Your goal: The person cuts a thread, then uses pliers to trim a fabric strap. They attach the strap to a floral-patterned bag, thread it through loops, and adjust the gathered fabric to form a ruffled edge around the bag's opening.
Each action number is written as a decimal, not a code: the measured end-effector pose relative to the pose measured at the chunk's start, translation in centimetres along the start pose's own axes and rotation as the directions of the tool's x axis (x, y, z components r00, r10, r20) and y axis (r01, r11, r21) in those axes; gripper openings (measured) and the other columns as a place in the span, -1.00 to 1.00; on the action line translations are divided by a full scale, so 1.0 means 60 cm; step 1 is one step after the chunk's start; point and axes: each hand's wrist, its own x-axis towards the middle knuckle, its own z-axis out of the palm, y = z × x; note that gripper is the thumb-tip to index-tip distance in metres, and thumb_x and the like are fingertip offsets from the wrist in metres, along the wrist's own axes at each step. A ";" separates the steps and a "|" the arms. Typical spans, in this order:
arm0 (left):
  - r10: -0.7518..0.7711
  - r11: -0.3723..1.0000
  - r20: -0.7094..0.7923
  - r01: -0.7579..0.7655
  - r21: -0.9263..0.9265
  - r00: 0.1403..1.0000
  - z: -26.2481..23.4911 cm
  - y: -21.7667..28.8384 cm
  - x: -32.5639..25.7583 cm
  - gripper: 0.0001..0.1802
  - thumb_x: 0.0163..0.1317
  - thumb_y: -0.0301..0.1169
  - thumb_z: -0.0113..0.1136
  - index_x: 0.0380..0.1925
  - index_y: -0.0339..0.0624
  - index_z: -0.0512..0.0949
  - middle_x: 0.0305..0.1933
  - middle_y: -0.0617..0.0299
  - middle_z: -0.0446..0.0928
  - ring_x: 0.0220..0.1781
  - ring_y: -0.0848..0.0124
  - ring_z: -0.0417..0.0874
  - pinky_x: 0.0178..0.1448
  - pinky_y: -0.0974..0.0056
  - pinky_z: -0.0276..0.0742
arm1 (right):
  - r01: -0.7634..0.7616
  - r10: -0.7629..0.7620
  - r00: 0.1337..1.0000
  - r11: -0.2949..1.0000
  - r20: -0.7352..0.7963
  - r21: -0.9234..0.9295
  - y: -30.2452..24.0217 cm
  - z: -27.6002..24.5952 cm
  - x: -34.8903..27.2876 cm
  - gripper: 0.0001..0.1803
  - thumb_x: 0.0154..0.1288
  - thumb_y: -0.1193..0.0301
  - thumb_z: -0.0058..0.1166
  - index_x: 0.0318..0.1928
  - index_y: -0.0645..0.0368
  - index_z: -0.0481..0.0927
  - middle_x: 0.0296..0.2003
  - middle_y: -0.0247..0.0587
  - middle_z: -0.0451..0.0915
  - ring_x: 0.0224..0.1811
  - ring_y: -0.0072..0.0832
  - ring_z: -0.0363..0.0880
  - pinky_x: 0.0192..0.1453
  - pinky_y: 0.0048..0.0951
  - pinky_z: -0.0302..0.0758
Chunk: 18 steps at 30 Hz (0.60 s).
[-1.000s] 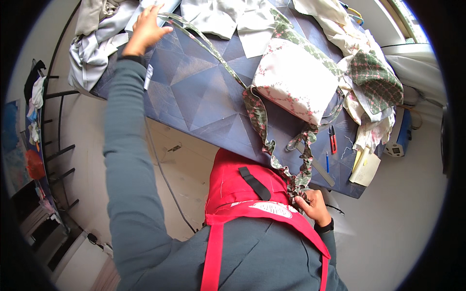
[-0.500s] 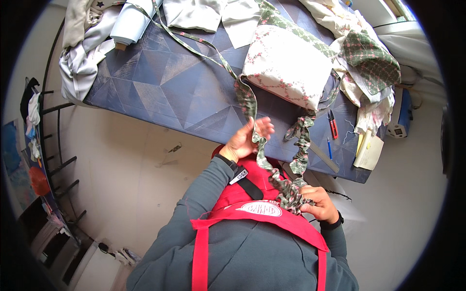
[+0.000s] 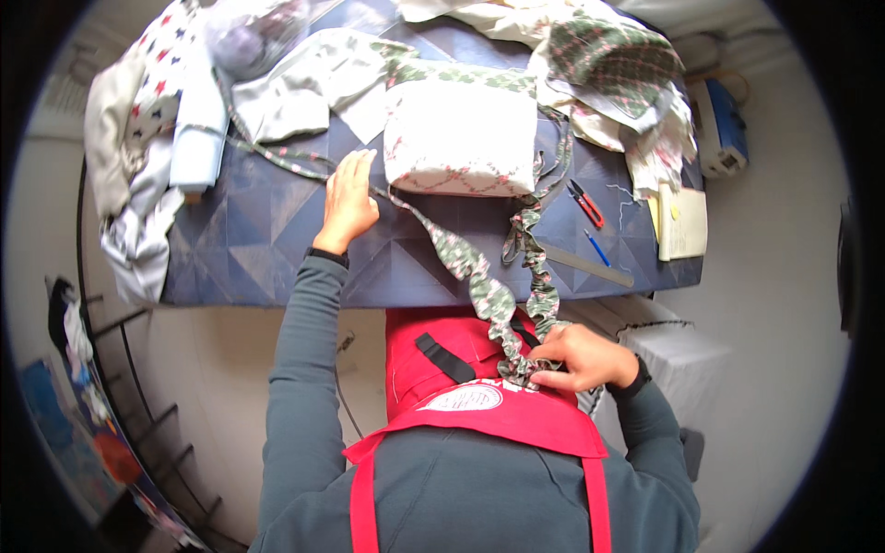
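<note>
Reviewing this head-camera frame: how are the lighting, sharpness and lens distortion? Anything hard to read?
Head view: even, soft light, no strong glare; fisheye bends the blue table edge and blacks out the corners. The left hand and the right hand pinching the ruched fabric strip are sharp; the fabric pile near the rim is softer.

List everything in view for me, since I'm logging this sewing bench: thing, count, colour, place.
Table: one, blue, centre.
Ruched fabric strip: one, green patterned, running from table to right hand.
Fabric bag: one, white with green trim, table centre.
Cloth pile: several, white and grey, table's left end.
Snips: one, red, right of bag.
Pen: one, blue, near ruler.
Ruler: one, grey, front edge.
Notepad: one, cream, right end.
Apron: one, red, worn.
Left hand: flat on strip.
Right hand: pinching strip's gathered end.
</note>
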 end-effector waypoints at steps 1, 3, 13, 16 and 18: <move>0.035 0.999 0.153 -0.032 -0.023 0.988 0.004 -0.014 0.030 -0.38 -0.05 -0.58 0.17 0.14 -0.25 0.44 0.15 -0.08 0.50 0.26 0.02 0.46 0.41 -0.04 0.26 | -0.087 0.087 0.996 0.996 0.004 -0.037 -0.006 0.020 0.000 -0.75 0.21 0.29 0.23 -0.25 0.23 0.66 -0.56 -0.01 0.53 -0.39 -0.04 0.54 -0.27 -0.15 0.45; 0.032 0.998 0.586 -0.057 0.023 0.810 0.011 -0.042 0.070 -0.52 0.00 -0.46 0.16 0.02 -0.27 0.52 -0.14 -0.06 0.62 0.14 0.01 0.57 0.38 -0.04 0.26 | -0.231 0.233 0.972 0.970 0.014 -0.071 -0.020 0.057 0.008 -0.74 0.12 0.42 0.19 -0.15 0.19 0.68 -0.47 -0.10 0.57 -0.32 -0.11 0.56 -0.08 -0.21 0.50; 0.450 0.886 0.581 -0.258 -0.384 0.678 0.009 -0.130 0.123 -0.83 0.19 -0.40 0.25 -0.25 -0.21 0.70 -0.29 -0.01 0.65 -0.22 -0.01 0.67 -0.12 0.07 0.56 | -0.601 0.536 0.701 0.799 -0.470 0.014 -0.023 0.361 0.113 -0.37 -0.03 0.48 0.10 0.18 0.03 0.56 -0.40 -0.10 0.63 -0.14 -0.14 0.65 0.46 0.21 0.05; 0.409 0.912 0.593 -0.319 -0.256 0.694 0.008 -0.126 0.142 -0.83 0.19 -0.39 0.26 -0.25 -0.19 0.71 -0.30 0.00 0.65 -0.22 -0.02 0.67 -0.13 0.05 0.55 | -0.658 0.564 0.650 0.753 -0.510 -0.005 -0.009 0.432 0.121 -0.52 -0.02 0.50 0.14 0.02 -0.02 0.70 -0.27 -0.27 0.64 0.06 -0.29 0.58 0.48 0.36 -0.11; 0.492 0.870 0.534 -0.410 -0.273 0.687 0.003 -0.118 0.146 -0.85 0.20 -0.36 0.27 -0.30 -0.18 0.68 -0.27 0.04 0.61 -0.24 0.01 0.66 -0.16 0.06 0.56 | -0.714 0.508 0.601 0.688 -0.617 -0.129 -0.004 0.464 0.123 -0.72 -0.01 0.50 0.16 -0.23 0.00 0.76 -0.16 -0.38 0.62 0.22 -0.37 0.48 0.51 0.34 -0.13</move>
